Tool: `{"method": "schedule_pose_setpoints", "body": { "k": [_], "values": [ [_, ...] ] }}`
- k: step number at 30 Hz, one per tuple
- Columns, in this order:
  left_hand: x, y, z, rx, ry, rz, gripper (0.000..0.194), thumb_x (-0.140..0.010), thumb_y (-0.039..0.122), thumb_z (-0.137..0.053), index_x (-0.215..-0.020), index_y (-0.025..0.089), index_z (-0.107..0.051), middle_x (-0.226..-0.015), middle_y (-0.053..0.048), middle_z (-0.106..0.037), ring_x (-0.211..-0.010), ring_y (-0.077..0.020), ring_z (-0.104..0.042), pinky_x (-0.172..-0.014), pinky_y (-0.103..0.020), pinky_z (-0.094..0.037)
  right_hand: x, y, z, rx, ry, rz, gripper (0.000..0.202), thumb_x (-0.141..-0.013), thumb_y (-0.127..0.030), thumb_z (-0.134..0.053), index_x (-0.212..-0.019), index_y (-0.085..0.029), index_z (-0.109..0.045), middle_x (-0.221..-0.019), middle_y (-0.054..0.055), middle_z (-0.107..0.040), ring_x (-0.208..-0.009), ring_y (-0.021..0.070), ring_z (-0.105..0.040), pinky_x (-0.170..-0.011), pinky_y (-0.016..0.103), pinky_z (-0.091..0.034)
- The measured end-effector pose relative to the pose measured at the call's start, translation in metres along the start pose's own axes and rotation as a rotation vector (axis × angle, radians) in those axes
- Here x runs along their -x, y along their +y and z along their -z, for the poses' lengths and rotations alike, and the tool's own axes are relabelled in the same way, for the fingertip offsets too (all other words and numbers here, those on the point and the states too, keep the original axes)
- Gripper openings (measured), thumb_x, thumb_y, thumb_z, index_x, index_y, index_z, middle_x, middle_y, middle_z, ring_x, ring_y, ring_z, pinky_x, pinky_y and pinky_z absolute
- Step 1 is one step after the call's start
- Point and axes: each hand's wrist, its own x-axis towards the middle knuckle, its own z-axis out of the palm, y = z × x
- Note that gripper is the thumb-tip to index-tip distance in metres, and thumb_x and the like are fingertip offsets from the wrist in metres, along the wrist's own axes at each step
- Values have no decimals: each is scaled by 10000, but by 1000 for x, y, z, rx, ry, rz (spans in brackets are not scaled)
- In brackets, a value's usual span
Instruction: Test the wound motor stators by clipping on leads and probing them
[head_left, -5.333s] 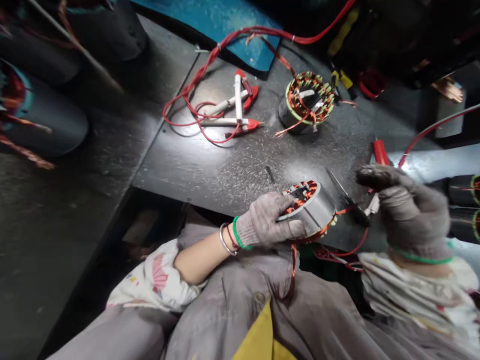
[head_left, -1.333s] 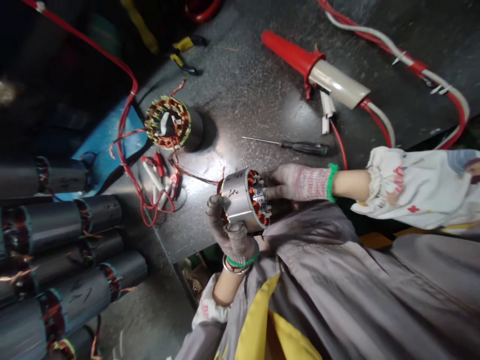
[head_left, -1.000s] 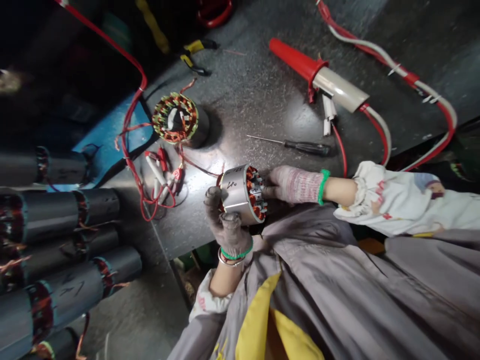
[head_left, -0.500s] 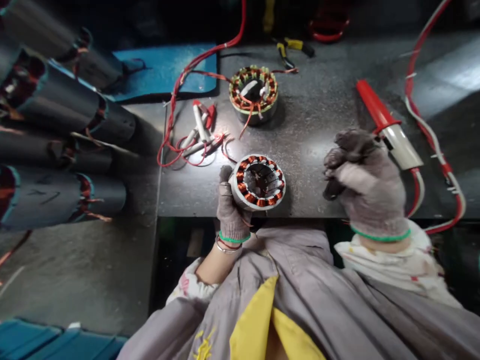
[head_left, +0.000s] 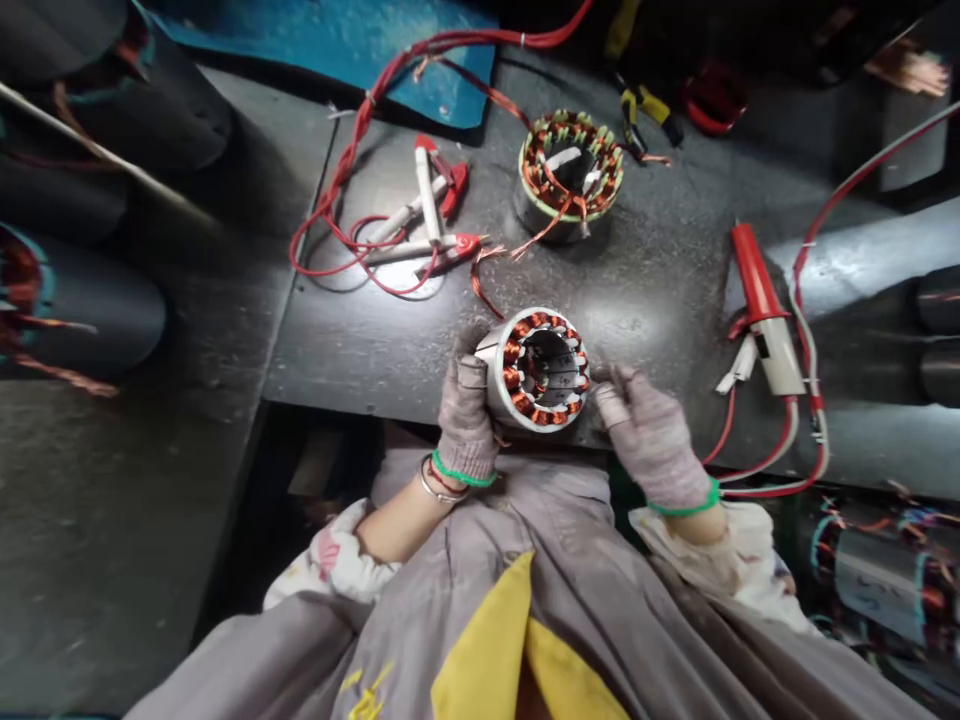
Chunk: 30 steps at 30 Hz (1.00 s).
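Fingers [head_left: 472,378] at the near edge of the grey desk [head_left: 360,345] — those of the left hand [head_left: 466,420] clamped round a copper-wound stator [head_left: 553,365], those of the right hand [head_left: 654,435] curled beside it, whether gripping anything I cannot tell — second stator [head_left: 574,206] behind, yellow-black pliers [head_left: 654,107] near that

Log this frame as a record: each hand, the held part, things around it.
Left hand: gloved, gripping the stator by its side
Right hand: gloved, curled beside the stator's right rim; contact unclear
Stator pose: tilted, open end facing camera
Beyond it: second stator, upright on the bench
Left of that: red-and-white clips
Right of both hands: red-and-white probe
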Motion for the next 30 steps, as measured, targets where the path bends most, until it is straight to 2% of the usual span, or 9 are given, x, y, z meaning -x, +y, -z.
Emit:
{"method": "schedule_pose_setpoints", "body": {
  "k": [2,4,8,11,14,20,24,27,30],
  "values": [
    [0,1,1,6,2,-2,626,-949,681,-502,-1437,295,-570,-1463,-40,-606,-1436,-256,-489,-1235,-374,-355,7,6,-1,341,-53,103,395,-953,-356,-435,-1158,-123,-679,-883,129,-764,-685,225,-695,-645,317,-527],
    [0,2,1,38,5,-6,606,-949,669,-517,-1411,286,-596,-1424,-39,-634,-1425,-252,-501,-1237,-371,-348,10,6,-6,531,-111,164,440,-949,-287,-374,-1216,-82,-658,-838,144,-756,-658,240,-690,-616,323,-511],
    [1,6,-2,158,7,20,562,-941,644,-558,-1348,268,-652,-1342,-45,-681,-1346,-258,-577,-1210,-384,-385,6,5,-14,621,-125,256,436,-939,-232,-337,-1189,-59,-650,-808,163,-738,-635,258,-672,-579,348,-502],
    [3,9,-5,187,52,54,553,-911,643,-608,-1310,266,-675,-1351,-49,-674,-1361,-272,-564,-1212,-390,-381,5,7,-11,608,-129,330,411,-932,-199,-334,-1186,-81,-634,-795,141,-725,-631,243,-654,-589,345,-514],
    [4,10,-7,188,71,52,534,-897,630,-639,-1279,259,-688,-1312,-51,-690,-1380,-282,-544,-1206,-406,-393,6,4,-7,715,-130,392,365,-940,-182,-354,-1139,-92,-646,-729,122,-690,-585,223,-620,-538,328,-467],
    [4,4,-10,234,79,-15,475,-889,604,-667,-1236,283,-709,-1244,-30,-718,-1296,-268,-613,-1169,-399,-438,10,-12,-10,1077,-171,313,303,-976,-139,-394,-1040,-44,-675,-633,111,-644,-497,220,-595,-451,322,-321],
    [2,0,-11,206,67,-58,493,-889,603,-666,-1265,285,-690,-1304,-32,-692,-1311,-271,-598,-1166,-405,-436,2,-5,-13,995,-213,267,316,-975,-136,-400,-1105,-46,-673,-671,116,-681,-555,235,-647,-494,312,-373],
    [-2,5,-10,198,11,-45,545,-863,634,-678,-1262,263,-681,-1279,-57,-700,-1256,-288,-633,-1128,-426,-469,-6,13,-12,841,-208,316,321,-943,-183,-445,-1115,-73,-692,-753,131,-727,-640,243,-687,-577,319,-460],
    [-3,24,-7,111,-123,-64,590,-866,589,-697,-1348,258,-618,-1286,-82,-695,-1190,-287,-667,-1074,-434,-507,-12,34,-3,633,6,342,373,-970,-290,-453,-1198,-112,-688,-897,129,-762,-761,234,-713,-697,310,-515]
  ]
}}
